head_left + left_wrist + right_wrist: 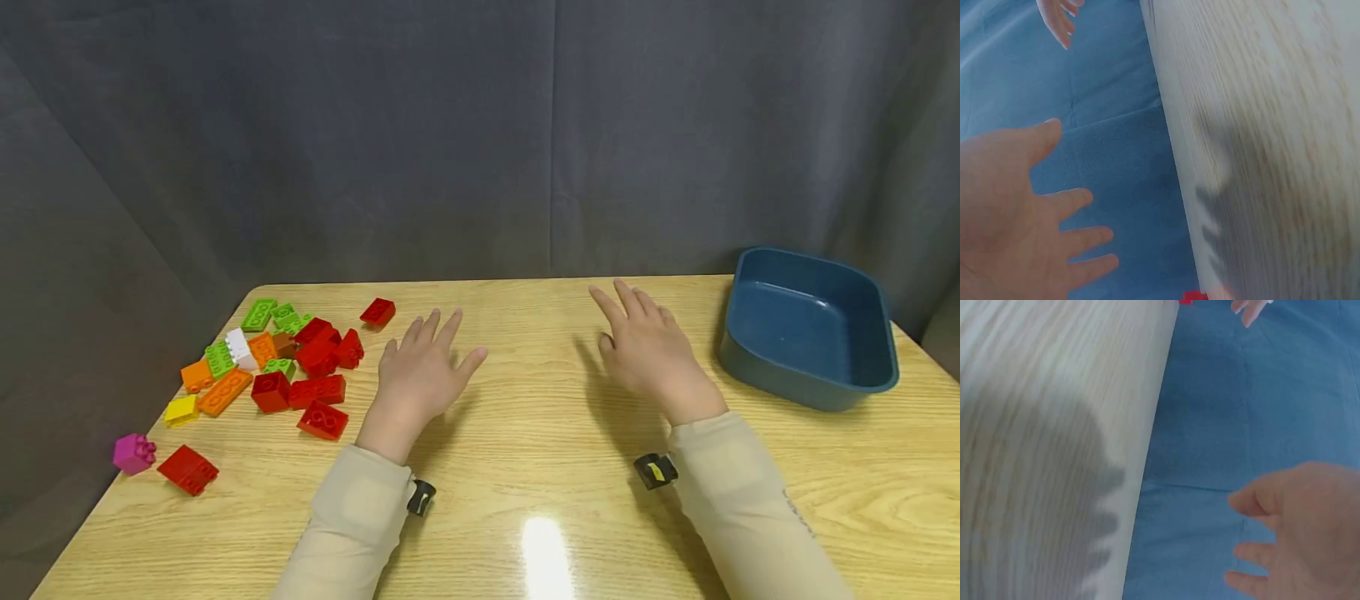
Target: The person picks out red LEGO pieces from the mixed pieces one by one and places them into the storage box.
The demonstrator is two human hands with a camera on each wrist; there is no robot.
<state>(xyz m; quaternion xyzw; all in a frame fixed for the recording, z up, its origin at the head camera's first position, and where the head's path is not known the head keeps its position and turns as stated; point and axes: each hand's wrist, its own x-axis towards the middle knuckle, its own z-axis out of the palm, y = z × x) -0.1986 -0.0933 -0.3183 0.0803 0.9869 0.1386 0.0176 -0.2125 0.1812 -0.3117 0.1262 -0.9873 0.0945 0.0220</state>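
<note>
Sleeves: closest in, two pale sleeves [360, 500] reach up from the near edge, a small black device [422, 497] on each wrist.
Near left bricks: down here a red brick [188, 470] lies on the wooden table [510, 467], a magenta brick [133, 454] beside it, nearer the left edge.
Left hand: the left hand [423, 371] is up off the wood, fingers spread and gripping nothing; its wrist view adds the shadow of the fingers, a red scrap at the table's far edge and the other hand's fingertips.
Right hand: across goes the right hand [648, 350], also raised, fingers extended and relaxed, gripping nothing; its own wrist view shows one finger partly behind the thumb.
Brick cluster: left of the left hand, a crowd of red bricks [317, 392], with a yellow brick [182, 411], a white brick [241, 349], orange and green ones; one far red brick [378, 312] sits apart.
Blue bin: far right, beyond the right hand, and only the head view catches the blue bin [795, 385].
Backdrop: furthest, cloth [450, 150], dark grey from the head, blue from both wrists.
</note>
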